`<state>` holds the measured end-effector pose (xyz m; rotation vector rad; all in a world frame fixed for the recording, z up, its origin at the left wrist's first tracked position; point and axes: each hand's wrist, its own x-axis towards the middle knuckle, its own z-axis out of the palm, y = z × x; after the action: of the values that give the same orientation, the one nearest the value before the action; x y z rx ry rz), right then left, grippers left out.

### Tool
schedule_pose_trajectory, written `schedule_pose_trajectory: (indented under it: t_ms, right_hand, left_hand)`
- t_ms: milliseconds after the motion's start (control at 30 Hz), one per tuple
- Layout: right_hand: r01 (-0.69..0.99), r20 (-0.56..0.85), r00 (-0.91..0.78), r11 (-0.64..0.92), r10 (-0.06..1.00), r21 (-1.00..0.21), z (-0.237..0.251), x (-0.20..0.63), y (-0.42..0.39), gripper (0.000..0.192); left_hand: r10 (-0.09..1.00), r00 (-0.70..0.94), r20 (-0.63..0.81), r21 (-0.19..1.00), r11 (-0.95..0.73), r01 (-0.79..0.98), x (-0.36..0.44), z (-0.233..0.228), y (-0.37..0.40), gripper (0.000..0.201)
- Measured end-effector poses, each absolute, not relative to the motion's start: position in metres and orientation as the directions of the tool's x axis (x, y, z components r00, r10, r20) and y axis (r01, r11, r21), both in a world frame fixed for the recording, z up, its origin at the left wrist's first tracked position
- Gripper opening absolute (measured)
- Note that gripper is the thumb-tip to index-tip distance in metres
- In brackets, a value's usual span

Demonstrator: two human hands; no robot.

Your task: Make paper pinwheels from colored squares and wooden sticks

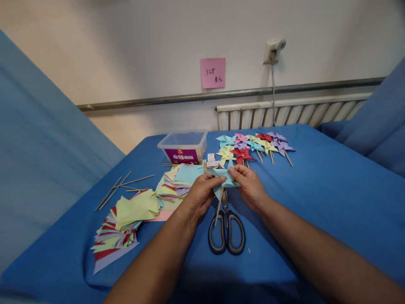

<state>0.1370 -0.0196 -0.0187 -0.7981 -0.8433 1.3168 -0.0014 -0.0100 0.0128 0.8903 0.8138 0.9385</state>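
Observation:
Between my two hands is a light blue paper pinwheel (227,177) with a thin wooden stick (219,207) slanting down below it. My left hand (204,190) pinches the pinwheel from the left, thumb on its front. On the other side, my right hand (249,185) grips a blade between thumb and fingers. Under the pinwheel, scissors (227,232) with dark handles lie on the blue cloth, their blades partly covered by the paper. Small white boxes (212,161) stand just behind the hands.
Finished pinwheels (242,154) in several colours lie at the back right. A clear plastic tub (183,147) stands at the back. Cut paper stacks (136,209) and coloured sheets (188,174) spread out on the left, near loose wooden sticks (115,188). A radiator (294,112) runs along the wall.

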Motion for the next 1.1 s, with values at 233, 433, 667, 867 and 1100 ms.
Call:
schedule_pose_trajectory:
  t_ms: [233, 433, 667, 867, 1100]
  right_hand:
    - [-0.026, 0.376, 0.357, 0.412, 0.855, -0.911, -0.02, 0.138, -0.024, 0.026]
    - [0.188, 0.517, 0.218, 0.485, 0.827, -0.854, -0.017, 0.135, -0.029, 0.008]
    - [0.007, 0.314, 0.191, 0.319, 0.93, -0.948, -0.025, 0.137, -0.02, 0.016]
    - [-0.172, 0.205, 0.127, 0.225, 0.971, -0.959, -0.026, 0.135, -0.019, 0.017]
    - [-0.294, 0.165, 0.067, 0.178, 0.984, -0.939, -0.029, 0.135, -0.018, 0.018]
  left_hand:
    - [0.961, 0.172, -0.216, 0.838, 0.273, -0.472, -0.002, 0.014, -0.006, 0.02]
    - [0.976, 0.087, -0.201, 0.829, 0.217, -0.515, -0.003, 0.012, -0.004, 0.021]
    - [0.978, 0.091, -0.187, 0.833, 0.207, -0.512, 0.001, 0.014, -0.009, 0.024]
    - [0.975, 0.115, -0.189, 0.83, 0.222, -0.512, 0.003, 0.011, -0.01, 0.023]
    - [0.971, 0.125, -0.202, 0.825, 0.237, -0.513, 0.003, 0.011, -0.011, 0.023]
